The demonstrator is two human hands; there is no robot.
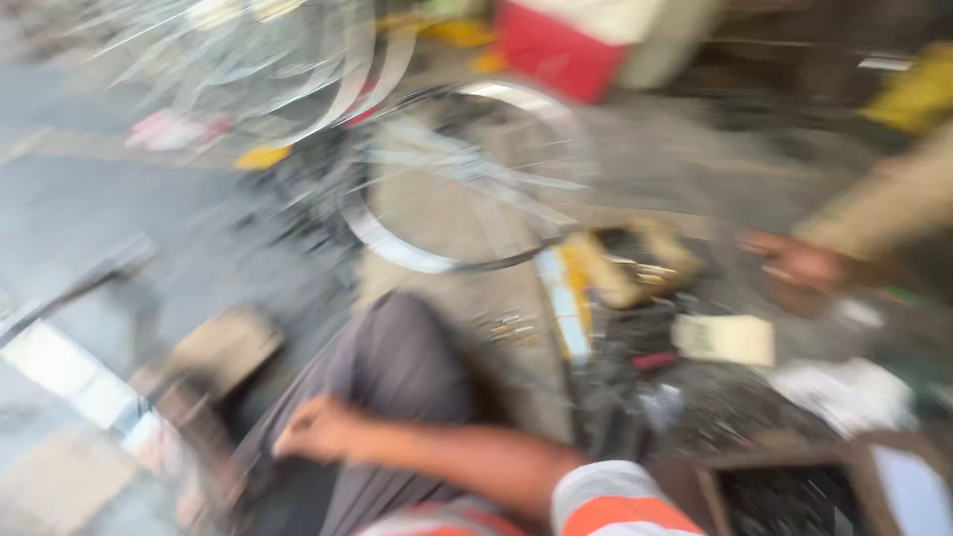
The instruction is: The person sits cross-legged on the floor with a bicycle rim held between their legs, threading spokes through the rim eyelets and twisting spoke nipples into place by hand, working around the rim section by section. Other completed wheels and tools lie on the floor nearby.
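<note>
The person's forearm crosses the grey-trousered knee (397, 367), left hand (316, 429) curled into an empty-looking grip, blurred.

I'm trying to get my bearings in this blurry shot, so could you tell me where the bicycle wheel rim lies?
In the head view, the bicycle wheel rim lies on the ground at upper centre, beyond the person's knee.

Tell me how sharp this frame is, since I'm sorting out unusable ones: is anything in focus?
Head view: heavy motion blur smears everything; nothing is crisp. The bicycle wheel rim streaks into doubled arcs; the left hand, resting by the grey trouser knee, is soft-edged; the other person's hand at right is a blur. Lighting is even daylight, no harsh glare.
</note>
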